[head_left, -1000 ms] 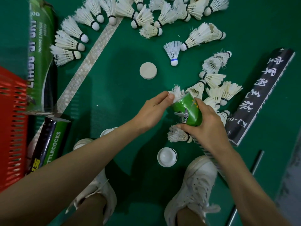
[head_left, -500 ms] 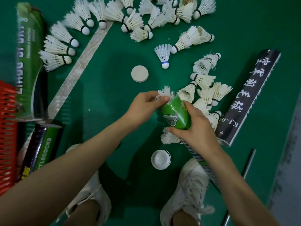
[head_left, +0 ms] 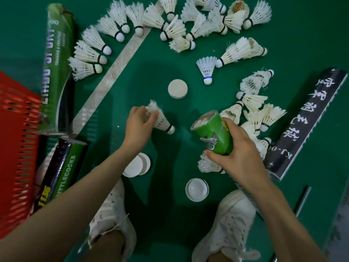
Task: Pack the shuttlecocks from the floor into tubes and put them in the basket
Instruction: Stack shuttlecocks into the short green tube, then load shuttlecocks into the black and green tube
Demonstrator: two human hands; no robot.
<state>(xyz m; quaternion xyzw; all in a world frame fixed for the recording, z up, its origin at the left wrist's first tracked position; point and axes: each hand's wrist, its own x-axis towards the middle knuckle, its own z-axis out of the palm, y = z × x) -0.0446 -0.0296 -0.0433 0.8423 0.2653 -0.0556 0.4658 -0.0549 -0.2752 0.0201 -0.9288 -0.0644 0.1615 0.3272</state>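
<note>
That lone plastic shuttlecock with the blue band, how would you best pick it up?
Pinch the blue-banded shuttlecock across its wide skirt, coming from above and the left, where the floor is bare. Its cork points toward the person, so that probably leaves the cork free to enter the green tube first.

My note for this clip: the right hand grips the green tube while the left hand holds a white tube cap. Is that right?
Not quite. The head view shows the left hand holding a feather shuttlecock by its skirt, not a cap; the white caps lie on the floor. The right hand does grip the green tube.
</note>
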